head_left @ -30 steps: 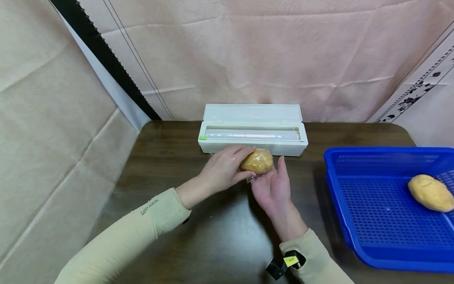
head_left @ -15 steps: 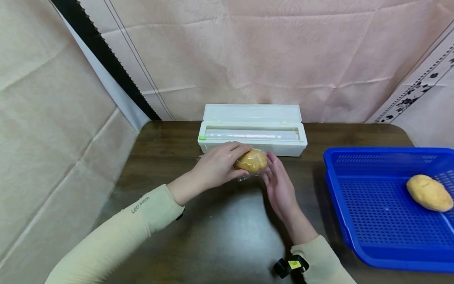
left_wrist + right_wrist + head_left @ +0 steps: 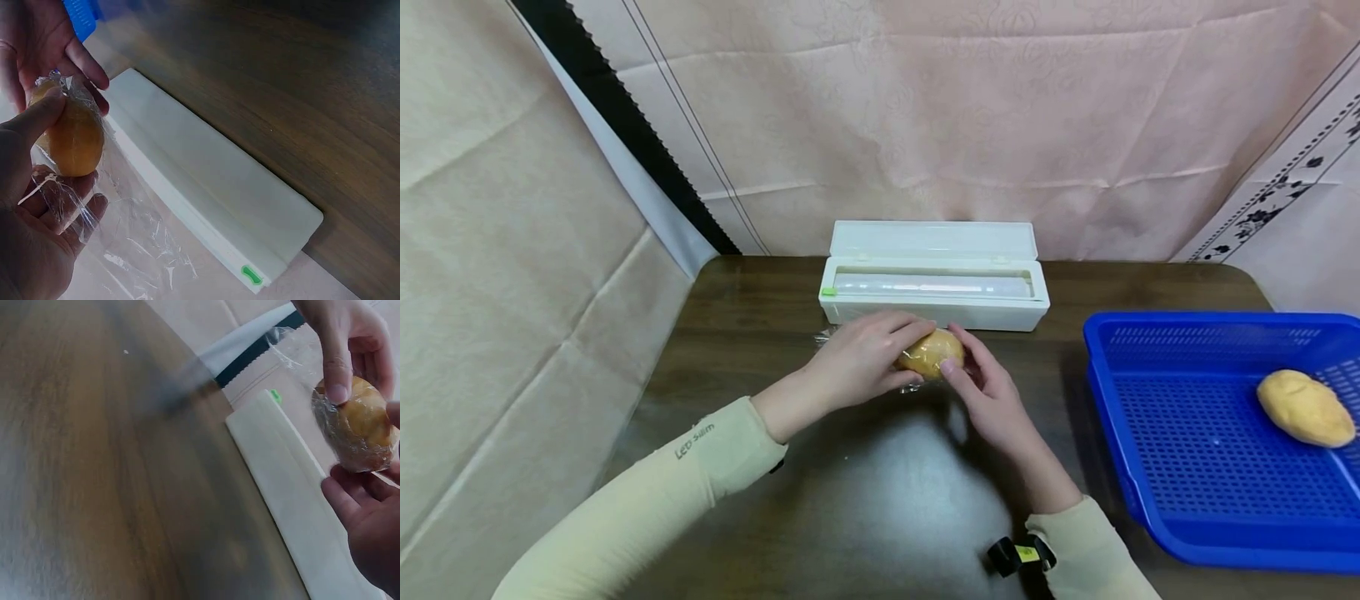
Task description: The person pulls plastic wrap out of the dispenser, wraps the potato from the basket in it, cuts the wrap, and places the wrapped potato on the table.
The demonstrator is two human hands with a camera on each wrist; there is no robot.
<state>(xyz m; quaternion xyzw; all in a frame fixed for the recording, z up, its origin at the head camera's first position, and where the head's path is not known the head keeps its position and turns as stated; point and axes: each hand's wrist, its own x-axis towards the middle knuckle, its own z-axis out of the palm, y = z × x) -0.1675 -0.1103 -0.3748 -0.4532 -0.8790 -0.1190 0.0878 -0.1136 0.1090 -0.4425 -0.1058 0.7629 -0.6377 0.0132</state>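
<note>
A yellow potato (image 3: 931,353) is partly wrapped in clear cling film (image 3: 140,250), held above the table in front of the wrap box. My left hand (image 3: 857,358) grips its left side, with the thumb on one face and the fingers round the other. Loose film trails from the left hand in the left wrist view. On the right side, my right hand (image 3: 988,396) has its thumb and fingers round the potato's end. Behind the hands stands the white cling film box (image 3: 934,315), lid raised, with the film roll (image 3: 932,285) inside.
A blue plastic basket (image 3: 1150,533) stands at the right of the dark wooden table (image 3: 850,517). Another yellow potato (image 3: 1305,408) lies in it. Pale patterned cloth (image 3: 970,117) hangs behind the table and at the left.
The right hand has turned from palm up to thumb and fingers round the potato's right end. Both hands and the potato have shifted slightly left.
</note>
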